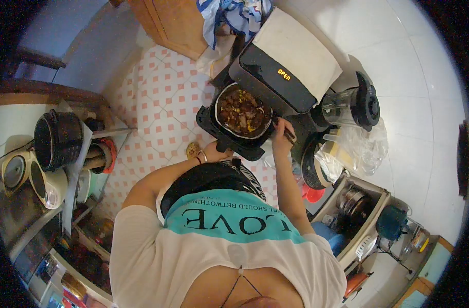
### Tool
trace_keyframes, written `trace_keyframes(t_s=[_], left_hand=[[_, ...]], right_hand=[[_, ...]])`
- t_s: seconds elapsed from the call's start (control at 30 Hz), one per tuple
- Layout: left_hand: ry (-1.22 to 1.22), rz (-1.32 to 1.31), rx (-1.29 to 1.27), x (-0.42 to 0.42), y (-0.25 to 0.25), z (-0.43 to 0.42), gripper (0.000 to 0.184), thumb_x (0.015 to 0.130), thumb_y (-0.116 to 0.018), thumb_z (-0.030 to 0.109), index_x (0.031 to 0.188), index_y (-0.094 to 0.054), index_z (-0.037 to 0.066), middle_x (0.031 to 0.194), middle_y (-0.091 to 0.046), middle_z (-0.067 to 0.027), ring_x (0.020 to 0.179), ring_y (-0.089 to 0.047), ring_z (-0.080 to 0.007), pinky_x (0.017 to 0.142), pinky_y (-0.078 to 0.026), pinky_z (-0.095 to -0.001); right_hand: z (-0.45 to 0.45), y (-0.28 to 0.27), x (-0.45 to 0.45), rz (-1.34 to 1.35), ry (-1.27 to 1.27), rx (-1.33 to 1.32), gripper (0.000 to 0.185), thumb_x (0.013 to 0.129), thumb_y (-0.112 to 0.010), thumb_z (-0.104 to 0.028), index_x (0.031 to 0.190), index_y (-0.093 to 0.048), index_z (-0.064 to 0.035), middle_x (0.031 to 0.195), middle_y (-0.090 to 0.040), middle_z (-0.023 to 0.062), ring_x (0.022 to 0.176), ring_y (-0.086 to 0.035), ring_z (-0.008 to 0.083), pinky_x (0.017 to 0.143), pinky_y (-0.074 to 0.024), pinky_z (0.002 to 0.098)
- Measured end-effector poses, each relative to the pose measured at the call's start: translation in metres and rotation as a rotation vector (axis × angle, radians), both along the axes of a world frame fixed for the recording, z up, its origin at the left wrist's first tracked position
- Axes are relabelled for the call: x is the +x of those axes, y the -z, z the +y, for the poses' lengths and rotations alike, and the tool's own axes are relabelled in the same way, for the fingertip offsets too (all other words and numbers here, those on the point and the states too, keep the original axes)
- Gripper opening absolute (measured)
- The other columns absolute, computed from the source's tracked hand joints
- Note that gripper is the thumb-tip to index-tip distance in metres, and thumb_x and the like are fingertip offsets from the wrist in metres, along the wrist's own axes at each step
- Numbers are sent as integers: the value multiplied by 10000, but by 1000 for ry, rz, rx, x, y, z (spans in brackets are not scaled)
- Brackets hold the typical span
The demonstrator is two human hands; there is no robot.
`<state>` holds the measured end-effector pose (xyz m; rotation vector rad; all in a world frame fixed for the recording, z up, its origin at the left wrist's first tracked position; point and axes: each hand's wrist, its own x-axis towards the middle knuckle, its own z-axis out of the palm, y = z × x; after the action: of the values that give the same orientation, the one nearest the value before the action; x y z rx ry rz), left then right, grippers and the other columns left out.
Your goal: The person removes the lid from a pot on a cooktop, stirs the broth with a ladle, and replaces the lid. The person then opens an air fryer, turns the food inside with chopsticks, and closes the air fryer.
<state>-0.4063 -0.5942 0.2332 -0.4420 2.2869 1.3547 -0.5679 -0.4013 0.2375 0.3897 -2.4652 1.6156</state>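
Note:
Dark brown chunks of food with yellow bits fill a round liner in a black air fryer drawer (230,143). The drawer is pulled out from the air fryer (275,66), whose display reads OPEN. My left hand (214,152) grips the drawer's near left edge, its fingertips partly hidden. At the drawer's right side, my right hand (282,137) is closed around a brown handle (290,135); what the handle belongs to is hard to make out.
A blender (350,107) and clear plastic bags (370,149) stand right of the fryer. A rack with a black pot (57,139) is at the left. A crate (383,203) with pans sits lower right. Blue-white cloth (234,18) hangs at the top.

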Motion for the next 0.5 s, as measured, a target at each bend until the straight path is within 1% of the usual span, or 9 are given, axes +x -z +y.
trace_keyframes(t_s=[0.03,0.07,0.13,0.17,0.23,0.3,0.37,0.47,0.5], left_hand=[[-8,31,36,4,34,4,534,624,-652,402,1019,-550,57,978,-587,-137,905,-564,-276,815,-438,-347],[-17,63,73,4,37,4,541,618,-652,403,1021,-548,58,979,-587,-137,907,-562,-280,818,-437,-350],[-13,26,70,5,40,5,557,604,-653,402,1027,-544,56,985,-586,-140,912,-559,-287,822,-435,-355],[-12,9,68,4,33,4,565,597,-653,401,1030,-541,55,988,-585,-141,914,-558,-290,825,-434,-357],[-4,10,98,2,24,1,574,593,-655,386,1033,-534,38,992,-585,-148,914,-560,-291,823,-437,-354],[-32,22,105,4,28,2,583,591,-658,376,1033,-528,19,994,-585,-154,913,-563,-290,821,-440,-352],[-81,53,100,9,49,7,590,592,-661,374,1028,-525,1,995,-585,-157,910,-566,-286,818,-443,-349],[-97,134,129,12,76,11,592,597,-663,375,1017,-522,-18,993,-588,-157,902,-571,-276,814,-447,-344],[-101,148,162,12,82,13,582,605,-661,382,1014,-526,-10,991,-589,-152,901,-572,-272,812,-446,-342]], right_hand=[[-10,-10,3,93,-70,25,169,830,-548,-126,841,-573,41,822,-595,111,756,-584,181,664,-469,267],[-18,-17,5,186,-141,49,145,822,-558,-107,824,-587,35,811,-603,103,754,-581,169,667,-459,258],[-23,-20,6,169,-162,78,113,809,-568,-81,823,-593,28,802,-607,106,742,-576,164,661,-453,257],[-25,-22,6,162,-173,92,98,802,-572,-67,823,-596,25,798,-609,107,735,-574,162,658,-450,256],[-26,-30,7,94,-140,97,92,797,-575,-56,832,-594,26,808,-608,114,733,-572,170,667,-449,256],[-26,-38,10,52,-126,93,80,777,-591,-41,829,-596,20,820,-611,118,743,-581,191,687,-453,266],[-29,-45,14,35,-130,78,77,742,-618,-21,812,-602,6,835,-618,120,766,-601,224,720,-462,286],[-44,-43,19,121,-274,69,111,737,-625,-31,840,-599,1,854,-617,131,792,-602,245,732,-463,295],[-50,-42,20,151,-309,74,121,736,-626,-34,849,-599,-3,861,-616,133,800,-601,252,737,-463,298]])
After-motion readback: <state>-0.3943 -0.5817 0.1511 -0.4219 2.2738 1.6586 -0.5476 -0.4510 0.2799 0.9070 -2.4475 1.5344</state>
